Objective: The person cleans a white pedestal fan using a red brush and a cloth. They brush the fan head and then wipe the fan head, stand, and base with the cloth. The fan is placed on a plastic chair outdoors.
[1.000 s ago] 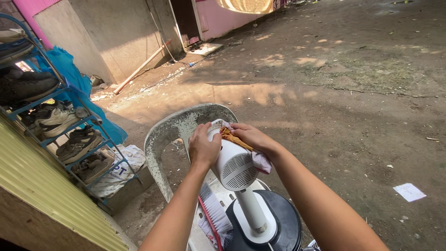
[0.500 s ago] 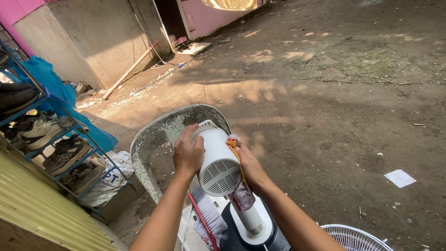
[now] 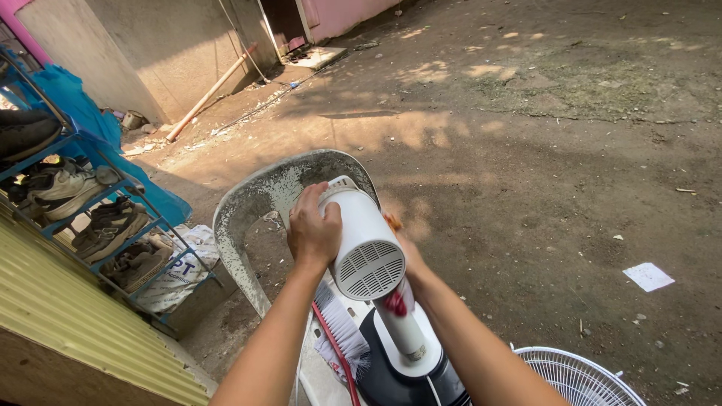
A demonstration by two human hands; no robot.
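Left hand point(image 3: 312, 233) grips the top of the white fan motor housing point(image 3: 366, 248) at frame centre, above a dusty grey plastic chair point(image 3: 263, 199). Right hand point(image 3: 410, 256) is mostly hidden behind the housing, so I cannot tell its grip. Below lie a white fan grille point(image 3: 575, 376) at the lower right and a red-handled brush point(image 3: 342, 338) by the fan's base.

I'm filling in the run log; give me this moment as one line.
left hand grips white fan motor housing | right hand behind housing, mostly hidden | fan on grey plastic chair | grille on ground
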